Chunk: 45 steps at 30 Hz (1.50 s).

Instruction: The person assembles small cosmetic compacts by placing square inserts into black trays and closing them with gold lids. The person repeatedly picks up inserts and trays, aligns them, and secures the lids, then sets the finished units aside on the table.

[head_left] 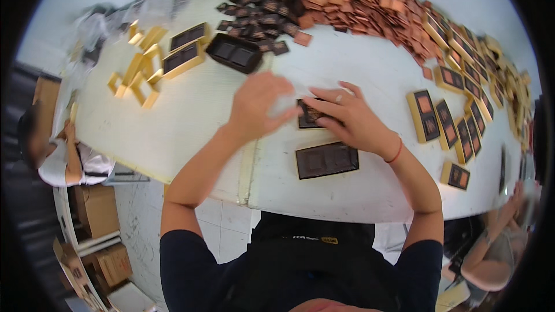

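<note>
My right hand lies over a small gold-edged box, its fingers stretched out and spread across the top. A dark square with a copper-coloured print shows under the fingertips; the box's right part is hidden. My left hand is at the box's left side, smeared by motion, with its fingers toward the box. Whether it holds anything cannot be made out. Nearer to me is a second gold-edged box with a dark brown insert that has two square wells.
Heaps of black squares and copper squares line the far edge. Left are gold sleeves, boxes with dark inserts and a dark tray. Filled boxes stand right. Other people sit at both sides.
</note>
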Available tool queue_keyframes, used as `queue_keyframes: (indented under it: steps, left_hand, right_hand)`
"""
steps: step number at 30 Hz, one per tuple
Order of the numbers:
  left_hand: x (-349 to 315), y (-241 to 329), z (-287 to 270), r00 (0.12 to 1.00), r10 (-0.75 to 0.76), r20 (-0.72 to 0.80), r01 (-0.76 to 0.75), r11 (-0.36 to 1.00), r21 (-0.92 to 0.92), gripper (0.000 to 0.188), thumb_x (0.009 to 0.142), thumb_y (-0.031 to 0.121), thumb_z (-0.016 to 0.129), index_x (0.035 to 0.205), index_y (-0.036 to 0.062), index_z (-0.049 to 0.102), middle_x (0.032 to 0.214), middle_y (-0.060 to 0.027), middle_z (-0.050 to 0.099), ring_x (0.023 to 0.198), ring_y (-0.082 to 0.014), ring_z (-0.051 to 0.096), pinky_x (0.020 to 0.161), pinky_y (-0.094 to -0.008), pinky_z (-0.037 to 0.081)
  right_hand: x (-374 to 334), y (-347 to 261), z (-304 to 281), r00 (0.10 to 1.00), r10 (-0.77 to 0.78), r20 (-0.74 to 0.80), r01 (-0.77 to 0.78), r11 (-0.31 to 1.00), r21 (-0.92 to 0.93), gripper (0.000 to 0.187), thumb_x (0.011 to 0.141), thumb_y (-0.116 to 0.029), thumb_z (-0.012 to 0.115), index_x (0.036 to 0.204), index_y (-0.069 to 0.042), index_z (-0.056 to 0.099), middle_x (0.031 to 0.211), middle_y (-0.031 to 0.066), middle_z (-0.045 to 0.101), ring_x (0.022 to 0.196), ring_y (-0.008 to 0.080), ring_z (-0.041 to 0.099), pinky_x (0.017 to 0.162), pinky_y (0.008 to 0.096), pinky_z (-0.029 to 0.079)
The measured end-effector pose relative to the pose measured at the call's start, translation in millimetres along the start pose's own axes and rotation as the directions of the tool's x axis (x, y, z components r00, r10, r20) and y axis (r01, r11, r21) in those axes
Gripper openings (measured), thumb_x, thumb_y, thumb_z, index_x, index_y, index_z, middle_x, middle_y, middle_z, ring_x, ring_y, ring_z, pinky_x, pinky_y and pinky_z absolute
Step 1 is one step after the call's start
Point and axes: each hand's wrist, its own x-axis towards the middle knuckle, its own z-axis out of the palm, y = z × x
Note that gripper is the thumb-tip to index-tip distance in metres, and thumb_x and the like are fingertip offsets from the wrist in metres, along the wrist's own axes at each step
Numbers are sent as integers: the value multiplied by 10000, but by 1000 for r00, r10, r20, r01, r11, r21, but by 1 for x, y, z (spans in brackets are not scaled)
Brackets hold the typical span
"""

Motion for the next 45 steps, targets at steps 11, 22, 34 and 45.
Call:
queue_keyframes:
  steps: [11, 22, 34, 45]
  left_hand:
    - [-91, -148, -134, 801, -599, 25, 405, 571, 715, 645, 854, 252, 766, 1412, 58, 507, 1521, -178, 419, 1449, -361, 309, 1143, -492, 315]
    - [-99, -4, -128, 657, -745, 116, 695, 658, 290, 452, 847, 89, 725, 1267, 33, 569, 1475, -135, 465, 1258, -352, 554, 1011, -410, 480]
    - [-47, 18, -63, 812, -374, 449, 450, 890, -73, 502, 802, 43, 762, 1275, 81, 599, 1378, -116, 551, 1186, -322, 590, 966, -384, 507]
    - [-16, 12, 12, 849, -331, 412, 458, 850, -261, 663, 809, 140, 780, 1371, 98, 431, 1289, -117, 590, 1130, -328, 605, 940, -393, 508]
  right_hand:
    - [-123, 12, -85, 931, 333, -152, -359, 750, -556, 375, 796, 49, 607, 1154, -35, 684, 1302, 119, 623, 1245, 314, 542, 1130, 493, 325]
    - [52, 73, 12, 949, 112, -296, -150, 983, -107, 404, 853, -184, 725, 1203, -15, 613, 1163, 174, 636, 1095, 358, 589, 950, 423, 483]
    - [88, 91, -11, 892, 432, 131, -425, 705, 568, 211, 971, -171, 612, 1040, 6, 704, 904, 56, 730, 781, 143, 671, 679, 277, 522]
    - [49, 20, -4, 992, 129, -11, -125, 972, 197, 172, 863, -48, 627, 991, -36, 741, 843, 157, 676, 807, 350, 628, 743, 389, 517]
